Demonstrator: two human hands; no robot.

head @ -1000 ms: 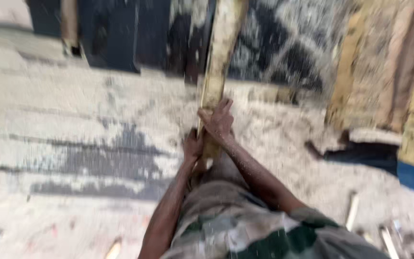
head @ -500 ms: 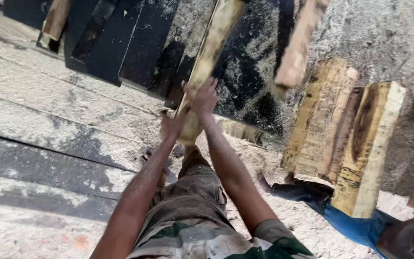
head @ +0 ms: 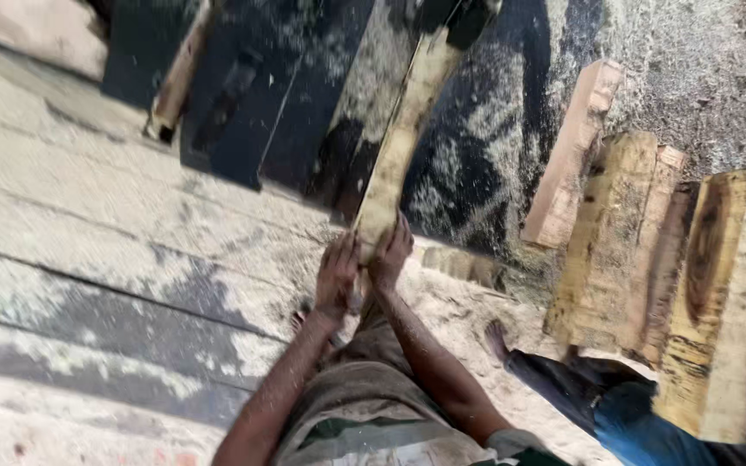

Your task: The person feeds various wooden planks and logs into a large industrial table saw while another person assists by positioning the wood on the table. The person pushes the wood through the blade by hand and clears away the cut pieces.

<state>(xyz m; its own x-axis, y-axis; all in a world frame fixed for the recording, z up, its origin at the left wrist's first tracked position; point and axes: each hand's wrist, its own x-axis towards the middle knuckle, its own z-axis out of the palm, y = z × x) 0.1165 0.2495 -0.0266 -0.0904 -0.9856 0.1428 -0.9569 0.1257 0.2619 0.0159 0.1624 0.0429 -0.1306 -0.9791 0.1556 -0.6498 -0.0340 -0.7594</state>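
So the biggest thing in view is the sawdust-covered floor [head: 88, 259], pale grey with dark streaks, filling the whole left side of the frame. Across the top sit some dark boards [head: 243, 95], dusted with sawdust too. Over on the right there's a stack of chunky timber blocks [head: 718, 302] standing on end, yellowish with darker grain, and a thinner reddish plank [head: 572, 155] leaning just beside them, upper right. Bottom right, another person's bare foot and blue trouser leg [head: 615, 406] poke in near the blocks.

Now my bit: I've got a long pale wooden plank [head: 403, 138] running from the middle of the frame up toward the top centre, tilted a little to the right. My left hand [head: 337, 278] and right hand [head: 388, 256] are both wrapped tight around its lower end, side by side and touching, right one slightly higher. Fingers curled closed on the wood, arms stretched out in front of me.
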